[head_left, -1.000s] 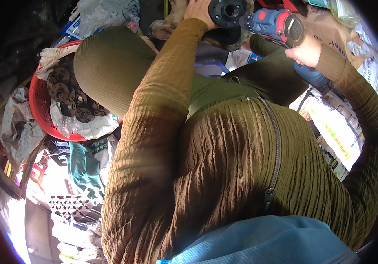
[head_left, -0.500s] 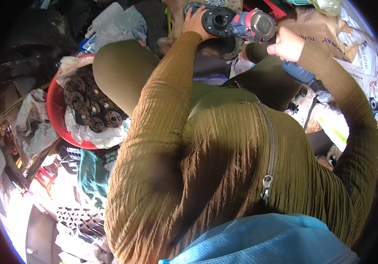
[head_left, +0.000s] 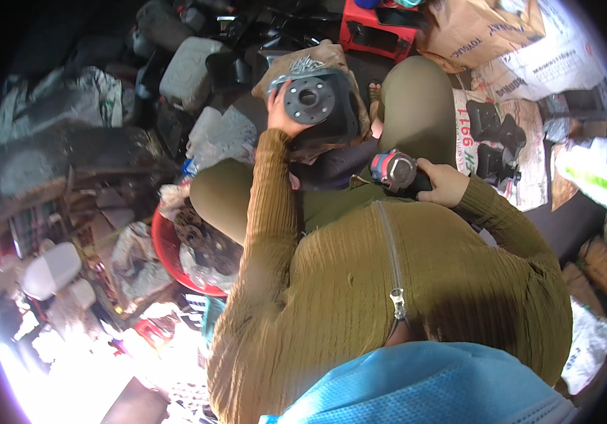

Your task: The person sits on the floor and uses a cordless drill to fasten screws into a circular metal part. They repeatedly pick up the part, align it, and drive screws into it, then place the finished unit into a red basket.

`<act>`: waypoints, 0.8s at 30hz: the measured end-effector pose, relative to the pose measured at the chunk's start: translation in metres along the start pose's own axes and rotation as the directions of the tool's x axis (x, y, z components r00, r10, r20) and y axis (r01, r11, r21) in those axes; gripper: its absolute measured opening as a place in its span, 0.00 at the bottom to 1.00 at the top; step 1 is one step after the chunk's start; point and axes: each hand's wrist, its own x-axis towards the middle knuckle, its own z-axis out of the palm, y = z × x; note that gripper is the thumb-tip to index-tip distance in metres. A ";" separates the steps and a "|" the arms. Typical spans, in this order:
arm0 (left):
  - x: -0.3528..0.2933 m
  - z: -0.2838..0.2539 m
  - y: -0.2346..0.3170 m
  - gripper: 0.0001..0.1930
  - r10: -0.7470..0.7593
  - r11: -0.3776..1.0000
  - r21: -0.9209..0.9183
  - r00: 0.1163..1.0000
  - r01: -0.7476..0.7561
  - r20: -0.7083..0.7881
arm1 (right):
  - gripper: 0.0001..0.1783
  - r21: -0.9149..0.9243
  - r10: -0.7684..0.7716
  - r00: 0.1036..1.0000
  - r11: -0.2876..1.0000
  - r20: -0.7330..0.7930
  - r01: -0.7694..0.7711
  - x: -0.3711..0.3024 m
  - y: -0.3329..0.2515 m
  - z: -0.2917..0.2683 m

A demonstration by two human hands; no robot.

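In my left hand [head_left: 283,116] is a round dark disc [head_left: 310,112] with a centre hole and several small bright spots around it, my fingers closed on its left edge. Under it lies a black shallow tray-like part [head_left: 346,127]. A heap of small silvery screws [head_left: 306,65] sits just beyond the disc. My right hand [head_left: 447,185] is wrapped around the handle of a cordless drill [head_left: 396,170] with a blue and red body, close to my belly and away from the disc. The drill's tip and lower handle are hidden.
To my left a red basin [head_left: 165,244] holds several dark round parts [head_left: 208,237] and plastic film. Black moulded parts [head_left: 495,141] lie on a white sack [head_left: 465,127] to the right. A red crate [head_left: 374,34] and a brown paper bag [head_left: 483,32] stand ahead.
The drill in my right hand has come away from the disc and back toward my body. My left hand stays on the disc. The whole view has shifted.
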 end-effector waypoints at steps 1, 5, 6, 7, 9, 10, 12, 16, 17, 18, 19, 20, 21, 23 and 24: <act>0.010 -0.016 0.010 0.47 -0.082 0.970 -0.221 0.993 0.099 0.087 | 0.34 -0.036 -0.058 0.996 0.998 0.063 0.060 -0.003 0.000 -0.009; 0.043 -0.084 0.091 0.35 -0.175 -0.036 -0.999 0.984 -0.002 0.005 | 0.40 0.255 -0.255 0.966 0.932 -0.036 0.256 -0.005 0.002 -0.068; 0.057 -0.098 0.116 0.32 -0.176 -0.083 -0.996 0.984 -0.029 -0.014 | 0.39 0.374 -0.348 0.898 0.822 -0.271 0.431 0.000 0.004 -0.082; 0.072 -0.111 0.140 0.29 -0.106 -0.061 -0.998 0.994 -0.020 -0.014 | 0.37 0.449 -0.336 0.808 0.697 -0.484 0.559 0.007 0.006 -0.094; 0.102 -0.130 0.183 0.35 0.583 0.812 0.128 0.778 -0.570 -0.233 | 0.32 0.640 -0.413 0.764 0.422 -0.496 0.643 0.021 0.017 -0.119; 0.123 -0.122 0.206 0.37 0.591 0.807 0.135 0.781 -0.575 -0.204 | 0.31 0.671 -0.312 0.724 0.276 -0.615 0.688 0.031 0.022 -0.123; 0.154 -0.095 0.246 0.43 0.578 0.812 0.018 0.800 -0.583 -0.163 | 0.25 0.749 -0.135 0.737 -0.155 -0.662 0.644 0.041 0.043 -0.121; 0.167 -0.052 0.264 0.58 0.507 0.824 0.347 0.856 -0.448 -0.097 | 0.17 0.634 0.220 0.706 -0.320 -0.673 0.704 0.042 0.140 -0.102; 0.163 -0.045 0.257 0.55 0.497 0.828 0.356 0.861 -0.433 -0.110 | 0.16 0.560 0.277 0.648 -0.336 -0.710 0.757 0.048 0.171 -0.092; 0.156 -0.039 0.245 0.53 0.452 0.856 0.345 0.882 -0.386 -0.134 | 0.16 0.521 0.585 0.620 -0.355 -0.523 0.776 0.053 0.204 -0.075; 0.147 -0.036 0.228 0.51 0.409 0.874 0.345 0.901 -0.342 -0.142 | 0.17 0.469 0.704 0.589 -0.396 -0.397 0.789 0.055 0.241 -0.057; 0.137 -0.034 0.207 0.49 0.359 0.897 0.326 0.923 -0.300 -0.141 | 0.19 0.413 0.803 0.540 -0.415 -0.251 0.810 0.055 0.281 -0.040; 0.127 -0.033 0.184 0.47 0.290 0.929 0.278 0.947 -0.244 -0.136 | 0.21 0.516 0.909 0.402 -0.293 -0.111 0.805 0.057 0.322 -0.028; 0.102 -0.044 0.133 0.44 0.198 0.971 0.156 0.977 -0.183 -0.084 | 0.24 0.320 0.963 0.253 -0.213 -0.090 0.923 0.052 0.393 0.002; 0.089 -0.050 0.108 0.42 0.152 0.980 0.141 0.984 -0.138 -0.093 | 0.26 0.271 0.981 0.175 -0.146 -0.088 0.951 0.051 0.426 0.008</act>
